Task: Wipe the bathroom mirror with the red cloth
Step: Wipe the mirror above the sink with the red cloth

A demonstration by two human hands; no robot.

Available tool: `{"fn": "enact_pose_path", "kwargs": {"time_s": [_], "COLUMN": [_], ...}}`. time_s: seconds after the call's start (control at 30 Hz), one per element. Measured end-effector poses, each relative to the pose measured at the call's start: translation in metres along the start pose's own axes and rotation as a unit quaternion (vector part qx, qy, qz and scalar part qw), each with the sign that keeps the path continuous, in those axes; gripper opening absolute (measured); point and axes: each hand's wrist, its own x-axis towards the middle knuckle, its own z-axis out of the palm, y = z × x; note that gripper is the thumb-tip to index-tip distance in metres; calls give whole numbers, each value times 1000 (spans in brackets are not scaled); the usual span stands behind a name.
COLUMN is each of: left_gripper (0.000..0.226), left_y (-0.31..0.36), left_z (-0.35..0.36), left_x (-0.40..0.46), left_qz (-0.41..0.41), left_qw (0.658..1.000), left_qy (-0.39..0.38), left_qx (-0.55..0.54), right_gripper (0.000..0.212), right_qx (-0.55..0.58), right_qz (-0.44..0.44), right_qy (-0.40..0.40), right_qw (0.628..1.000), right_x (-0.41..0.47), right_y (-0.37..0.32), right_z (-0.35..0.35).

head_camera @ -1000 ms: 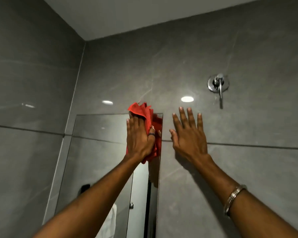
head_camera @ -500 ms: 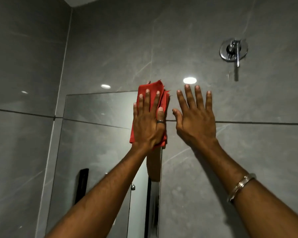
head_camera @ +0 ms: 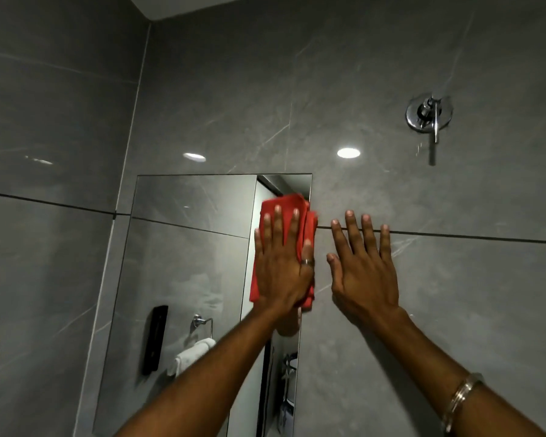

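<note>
The bathroom mirror (head_camera: 183, 266) is a tall pane set flush in the grey tiled wall. My left hand (head_camera: 282, 266) lies flat on the red cloth (head_camera: 308, 230) and presses it against the mirror's right edge, a little below the top right corner. The cloth shows above and beside my fingers. My right hand (head_camera: 361, 272) rests flat on the wall tile just right of the mirror, fingers spread, holding nothing. A metal bangle (head_camera: 459, 402) is on my right wrist.
A chrome wall valve with a lever (head_camera: 429, 116) sits high on the right. The mirror reflects a black dispenser (head_camera: 155, 339), a towel ring with a white towel (head_camera: 193, 351) and a door. A side wall (head_camera: 44, 216) closes the corner on the left.
My left hand and the cloth have slid down the mirror's right edge from the top corner. The view tilted, showing more of the mirror's lower part. My right hand stayed on the wall.
</note>
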Motion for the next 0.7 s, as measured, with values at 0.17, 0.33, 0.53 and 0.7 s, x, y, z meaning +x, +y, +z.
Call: {"fn": "enact_pose_path", "kwargs": {"time_s": [0.17,0.33,0.53,0.7], "left_gripper": [67,69,69,67], "left_y": [17,8,-5,-19], "left_z": [-12,-3,-1,10], "left_x": [84,78,29,-64], "left_qz": [-1,28,22,7], "left_qw": [1000,998,998,999], "left_qy": [25,41,41,32], "left_qx": [19,28,32,44], "right_gripper": [66,67,66,65], "right_qx": [0,-24,7,11], "right_qz": [-3,25,59,66], "right_qy": [13,45,61,37], "right_qw": [1000,998,996,997], "right_x": [28,22,-14,-60], "right_y": [-1,-5,-20,-38], "right_z": [-4,14,23,25]}}
